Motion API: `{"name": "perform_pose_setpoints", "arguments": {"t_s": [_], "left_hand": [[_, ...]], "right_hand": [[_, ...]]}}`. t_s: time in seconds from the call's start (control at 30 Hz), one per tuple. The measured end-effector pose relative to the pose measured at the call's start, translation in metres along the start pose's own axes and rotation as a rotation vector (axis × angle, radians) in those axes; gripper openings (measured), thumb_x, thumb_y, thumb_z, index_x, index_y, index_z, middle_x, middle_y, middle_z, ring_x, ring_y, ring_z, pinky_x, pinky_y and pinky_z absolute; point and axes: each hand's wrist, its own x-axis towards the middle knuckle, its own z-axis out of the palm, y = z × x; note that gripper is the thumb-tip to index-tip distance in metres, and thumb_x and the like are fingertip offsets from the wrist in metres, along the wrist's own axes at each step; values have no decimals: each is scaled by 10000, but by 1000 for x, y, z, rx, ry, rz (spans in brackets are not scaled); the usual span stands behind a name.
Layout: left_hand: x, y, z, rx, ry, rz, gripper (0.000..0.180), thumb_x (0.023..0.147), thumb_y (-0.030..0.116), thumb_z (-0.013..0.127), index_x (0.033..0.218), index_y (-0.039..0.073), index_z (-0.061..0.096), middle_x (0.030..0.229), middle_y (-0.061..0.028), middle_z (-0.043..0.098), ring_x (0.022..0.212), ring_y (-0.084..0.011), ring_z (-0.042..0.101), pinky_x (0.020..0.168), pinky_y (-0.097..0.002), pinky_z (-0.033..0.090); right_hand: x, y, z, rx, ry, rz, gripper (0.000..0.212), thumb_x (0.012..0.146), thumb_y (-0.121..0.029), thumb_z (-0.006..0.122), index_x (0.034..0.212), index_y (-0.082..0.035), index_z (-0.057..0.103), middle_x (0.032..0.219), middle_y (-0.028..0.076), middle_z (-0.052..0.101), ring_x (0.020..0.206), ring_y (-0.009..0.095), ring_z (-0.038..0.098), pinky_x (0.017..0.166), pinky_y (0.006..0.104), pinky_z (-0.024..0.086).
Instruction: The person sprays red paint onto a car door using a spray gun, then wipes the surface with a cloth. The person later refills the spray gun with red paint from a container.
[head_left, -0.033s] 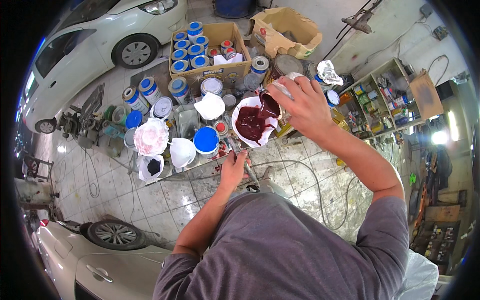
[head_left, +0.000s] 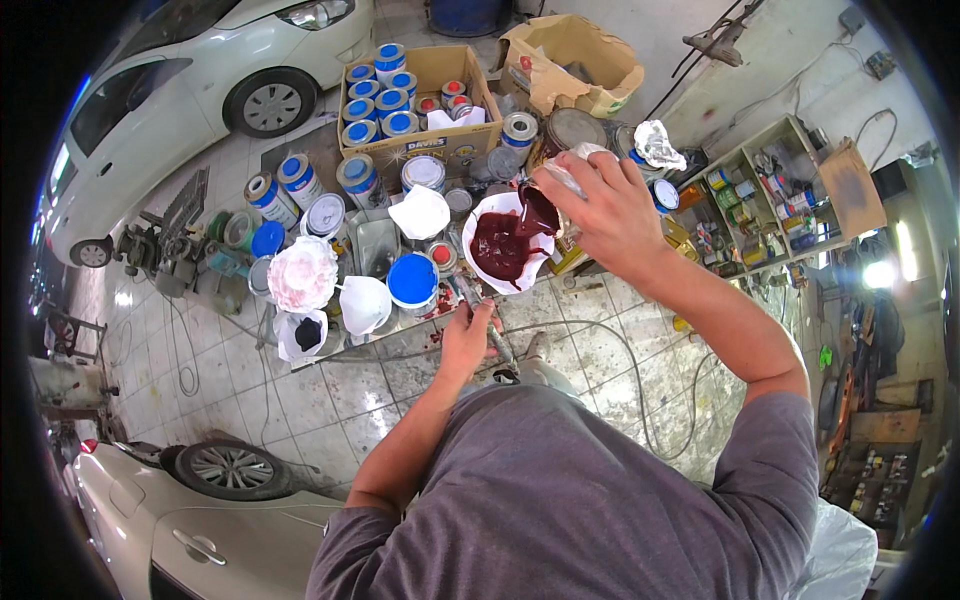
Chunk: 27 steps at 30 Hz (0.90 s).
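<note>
My right hand (head_left: 615, 215) grips a small cup (head_left: 541, 212), tilted toward the left, with dark red paint at its mouth. Just below that mouth is a white paper cone (head_left: 482, 262), and dark red paint (head_left: 503, 247) lies inside it. My left hand (head_left: 466, 338) is closed around a grey metal tool (head_left: 500, 348), which looks like a spray gun; its upper part reaches toward the cone. What supports the cone is mostly hidden. To its left stand a blue-topped can (head_left: 413, 279) and a small red-capped can (head_left: 443, 255).
Cans and paper cones crowd the table, including a pink-stained paper (head_left: 302, 273). Behind stands a cardboard box (head_left: 420, 150) of blue-lidded cans, beside a torn box (head_left: 610, 70). A hose (head_left: 640, 390) crosses the tiled floor. Cars (head_left: 215, 70) stand at left; shelves (head_left: 750, 205) at right.
</note>
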Motion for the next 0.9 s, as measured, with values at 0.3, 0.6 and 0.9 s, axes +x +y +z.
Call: {"name": "perform_pose_setpoints", "arguments": {"t_s": [0.3, 0.6, 0.9], "left_hand": [[7, 4, -6, -11, 5, 26, 450, 1010, 427, 590, 1065, -19, 599, 889, -102, 698, 741, -154, 659, 559, -309, 592], [4, 12, -9, -7, -36, 41, 474, 1014, 430, 580, 1056, -41, 596, 894, -119, 699, 785, -164, 674, 577, -322, 609], [4, 21, -13, 56, -99, 7, 483, 1013, 460, 558, 1214, 21, 559, 955, -87, 675, 851, -177, 678, 611, -374, 591]], "right_hand": [[6, -2, 2, -212, 68, -140, 470, 804, -175, 662, 1272, -205, 629, 1239, 45, 617, 1022, 214, 566, 811, 368, 447], [19, -8, -7, -352, 81, -346, 462, 841, -244, 635, 1300, -200, 597, 1277, 42, 595, 1046, 183, 555, 857, 340, 443], [23, -11, -9, -390, 190, -454, 471, 845, -254, 634, 1314, -217, 601, 1315, 15, 584, 1071, 173, 525, 885, 340, 429]]}}
